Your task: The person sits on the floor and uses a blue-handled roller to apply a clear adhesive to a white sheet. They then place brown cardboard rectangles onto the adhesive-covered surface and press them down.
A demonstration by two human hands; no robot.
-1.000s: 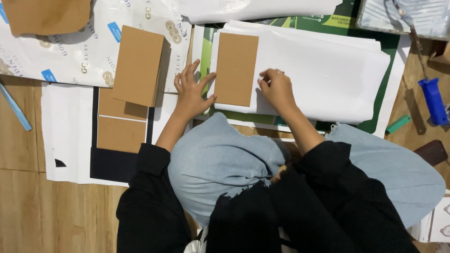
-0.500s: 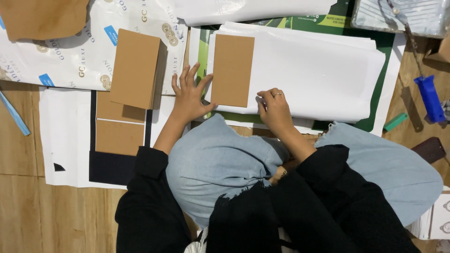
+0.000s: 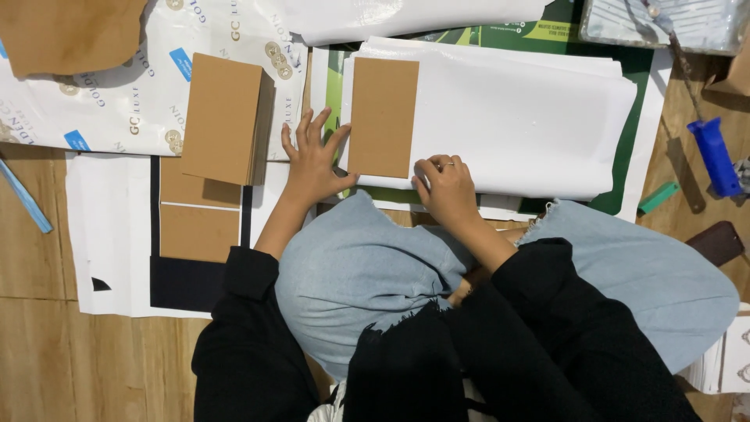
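A brown card (image 3: 383,117) lies flat on the left end of a stack of white sheets (image 3: 531,117), its long side running away from the person. The left hand (image 3: 314,160) rests flat with fingers spread, just left of the card, the thumb reaching to the card's lower left edge. The right hand (image 3: 444,184) sits at the card's lower right corner, fingers curled down onto the sheets' near edge; whether it pinches a sheet cannot be told. A ring shows on one finger. The sheets lie on a green mat (image 3: 625,164) that shows along their right and near sides. To the left, a stack of brown cards (image 3: 223,117) stands on printed white wrapping (image 3: 101,101), and nearer lie two more brown pieces (image 3: 199,219) set on a black sheet (image 3: 187,285) over white paper (image 3: 105,234). A brown paper piece (image 3: 66,31) lies at the top left corner. On the wooden floor (image 3: 47,352) to the right are a roller with a blue handle (image 3: 715,156), a small green piece (image 3: 658,197) and a dark brown object (image 3: 717,242). The person's light blue headscarf (image 3: 351,273) and black sleeves (image 3: 250,344) hide the near floor.
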